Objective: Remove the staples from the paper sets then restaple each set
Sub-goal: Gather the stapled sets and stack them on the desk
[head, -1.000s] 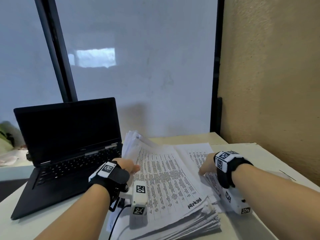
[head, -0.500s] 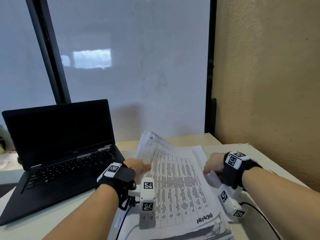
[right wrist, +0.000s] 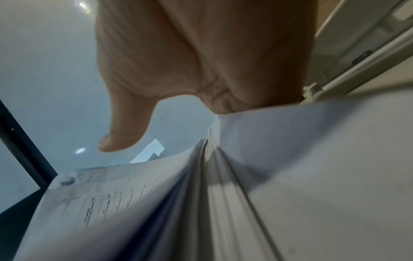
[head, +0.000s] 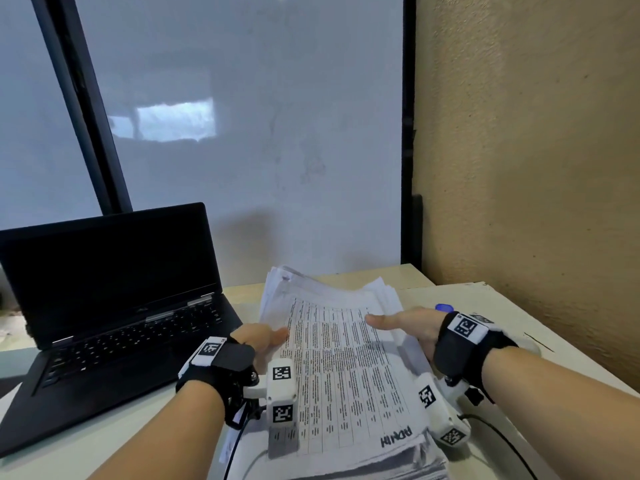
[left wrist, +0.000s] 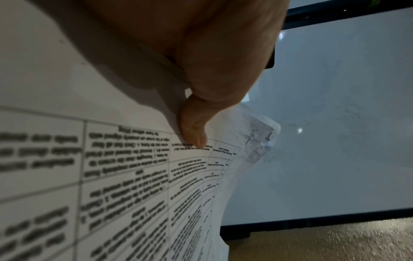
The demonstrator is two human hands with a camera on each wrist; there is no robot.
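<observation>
A thick stack of printed paper sets [head: 346, 368] lies on the desk in front of me, the top sheet a table with handwriting at its near edge. My left hand [head: 266, 336] holds the top set at its left edge, its thumb [left wrist: 194, 130] pressing down on the sheet and its fingers hidden underneath. The set's far corner [left wrist: 259, 139] looks crumpled and marked. My right hand [head: 405, 323] is at the stack's right edge, its fingers out of sight behind the sheets [right wrist: 134, 203]. Its thumb [right wrist: 125, 130] sticks out straight, clear of the paper.
An open black laptop [head: 114, 306] sits left of the stack. A small blue object [head: 444, 307] lies just beyond my right hand on a cream surface [head: 519, 327]. A glass partition stands behind the desk and a tan wall [head: 536, 168] closes the right side. A black cable [head: 502, 434] trails at front right.
The top set has been drawn rightward, squarely over the stack. My right hand has shifted from the sheets on the right to the set's right edge, thumb now stretched out.
</observation>
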